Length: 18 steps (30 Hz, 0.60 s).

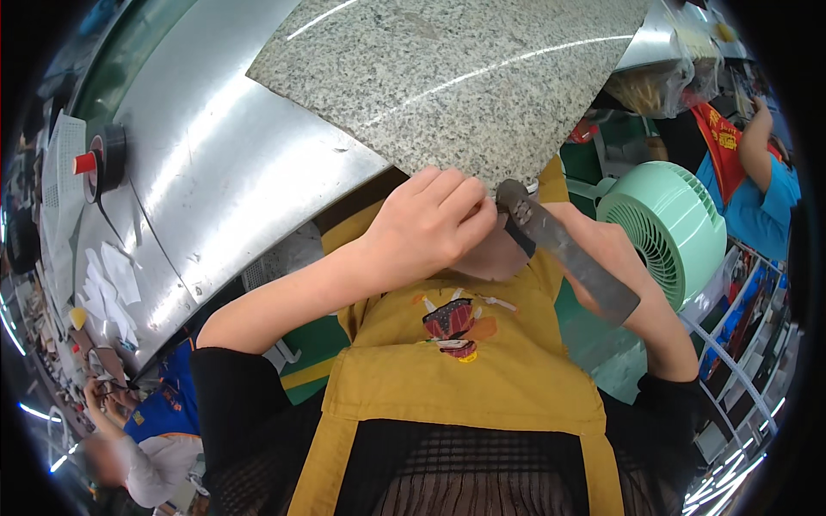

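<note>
Over the near corner of a speckled granite slab, my left hand is closed, its fingers pinched together. From under it hangs a thin brownish-pink piece, like leather, with a dark edge at its right; the pinching fingertips partly hide it. My right hand is closed round a dark metal hammer, its handle hidden. The hammer has a rounded knob near my left fingertips and a wide flat end toward my right forearm. Below both hands is my yellow apron.
A metal worktable runs along the left, with a black tape roll and white paper scraps on it. A mint-green fan stands close to my right arm. Other people are at work at far left and far right.
</note>
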Each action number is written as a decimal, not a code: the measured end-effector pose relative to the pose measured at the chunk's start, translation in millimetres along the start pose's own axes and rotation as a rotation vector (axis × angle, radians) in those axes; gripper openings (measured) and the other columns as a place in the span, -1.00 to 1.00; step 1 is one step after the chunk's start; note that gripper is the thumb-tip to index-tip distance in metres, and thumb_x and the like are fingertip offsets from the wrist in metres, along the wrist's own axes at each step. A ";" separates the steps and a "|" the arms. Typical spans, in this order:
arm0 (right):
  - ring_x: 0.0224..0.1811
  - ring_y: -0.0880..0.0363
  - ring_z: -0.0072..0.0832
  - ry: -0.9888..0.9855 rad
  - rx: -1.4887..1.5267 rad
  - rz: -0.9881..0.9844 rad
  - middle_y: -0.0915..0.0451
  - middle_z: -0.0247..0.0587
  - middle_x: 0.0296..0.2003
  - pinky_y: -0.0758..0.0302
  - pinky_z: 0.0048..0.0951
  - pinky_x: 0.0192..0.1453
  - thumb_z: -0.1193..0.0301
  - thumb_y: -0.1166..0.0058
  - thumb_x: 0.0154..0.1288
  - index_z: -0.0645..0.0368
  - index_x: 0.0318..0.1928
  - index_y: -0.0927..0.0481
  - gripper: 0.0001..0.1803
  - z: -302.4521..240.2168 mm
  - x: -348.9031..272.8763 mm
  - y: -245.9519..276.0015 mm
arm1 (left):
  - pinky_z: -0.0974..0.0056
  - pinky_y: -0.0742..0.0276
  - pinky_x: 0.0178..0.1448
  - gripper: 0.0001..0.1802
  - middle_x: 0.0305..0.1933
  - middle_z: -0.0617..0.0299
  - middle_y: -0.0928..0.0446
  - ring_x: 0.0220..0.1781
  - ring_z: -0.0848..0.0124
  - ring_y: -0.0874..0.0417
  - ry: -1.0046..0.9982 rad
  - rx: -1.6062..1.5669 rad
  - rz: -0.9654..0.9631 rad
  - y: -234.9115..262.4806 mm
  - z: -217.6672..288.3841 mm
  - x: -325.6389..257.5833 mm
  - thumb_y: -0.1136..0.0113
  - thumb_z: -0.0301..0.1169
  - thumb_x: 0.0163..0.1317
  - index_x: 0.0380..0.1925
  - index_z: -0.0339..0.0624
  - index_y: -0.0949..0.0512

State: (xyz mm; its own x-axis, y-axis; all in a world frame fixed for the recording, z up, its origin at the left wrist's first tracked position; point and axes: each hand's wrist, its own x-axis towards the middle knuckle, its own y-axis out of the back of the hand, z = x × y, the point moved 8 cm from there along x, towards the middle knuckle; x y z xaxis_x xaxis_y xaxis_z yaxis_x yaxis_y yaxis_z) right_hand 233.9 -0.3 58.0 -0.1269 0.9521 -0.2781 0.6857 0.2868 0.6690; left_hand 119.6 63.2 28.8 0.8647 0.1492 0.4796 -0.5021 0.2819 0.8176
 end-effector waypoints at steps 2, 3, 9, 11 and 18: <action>-0.23 -0.58 -0.02 -0.011 0.091 -0.040 -0.56 -0.01 -0.26 -0.51 -0.21 -0.24 0.45 0.00 0.26 0.18 0.07 -0.37 -0.64 -4.4 3.0 8.1 | 0.31 -0.43 -0.25 -0.68 -0.31 0.24 -0.44 -0.29 0.34 -0.51 -0.012 0.020 -0.014 -1.0 0.5 -0.8 -0.18 -0.46 -0.12 -0.26 -0.16 -0.55; -0.23 -0.58 -0.02 -0.005 0.080 0.027 -0.56 -0.01 -0.27 -0.51 -0.21 -0.25 0.44 0.00 0.26 0.18 0.06 -0.37 -0.64 -7.6 2.9 13.9 | 0.30 -0.43 -0.22 -0.69 -0.31 0.25 -0.44 -0.28 0.35 -0.51 -0.013 0.027 -0.030 -1.4 0.3 -0.9 -0.18 -0.46 -0.12 -0.27 -0.16 -0.55; -0.25 -0.60 -0.04 -0.033 -0.043 0.004 -0.58 -0.03 -0.28 -0.51 -0.17 -0.26 0.44 0.00 0.25 0.18 0.04 -0.37 -0.65 -2.6 4.9 -3.5 | 0.18 -0.34 0.00 -0.75 -0.33 0.33 -0.45 -0.19 0.34 -0.47 0.131 -0.068 -0.025 2.8 -14.4 1.9 -0.26 -0.44 -0.08 -0.30 -0.08 -0.56; -0.25 -0.60 -0.04 -0.056 0.017 0.011 -0.58 -0.02 -0.27 -0.51 -0.17 -0.26 0.43 -0.02 0.23 0.18 0.04 -0.37 -0.64 -2.1 5.7 -1.1 | 0.16 -0.30 0.04 -0.76 -0.32 0.36 -0.46 -0.15 0.32 -0.44 0.226 -0.194 -0.091 5.0 -29.3 -0.4 -0.31 -0.44 -0.05 -0.31 -0.04 -0.58; -0.22 -0.60 -0.02 -0.065 0.131 0.055 -0.58 -0.03 -0.23 -0.52 -0.24 -0.21 0.50 -0.05 0.15 0.18 0.08 -0.38 -0.56 -5.8 1.4 6.2 | 0.15 -0.39 0.07 -0.73 -0.33 0.36 -0.43 -0.19 0.35 -0.46 -0.056 0.004 0.012 7.3 -12.6 -6.8 -0.19 -0.42 -0.15 -0.33 -0.06 -0.56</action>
State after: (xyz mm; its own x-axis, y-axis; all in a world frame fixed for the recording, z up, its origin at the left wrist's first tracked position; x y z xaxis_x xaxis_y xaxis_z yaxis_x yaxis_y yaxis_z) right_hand 233.9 3.5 65.8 -0.0430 0.9559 -0.2905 0.7785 0.2143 0.5899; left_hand 110.3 76.2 27.5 0.8565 0.0997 0.5064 -0.5127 0.2764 0.8129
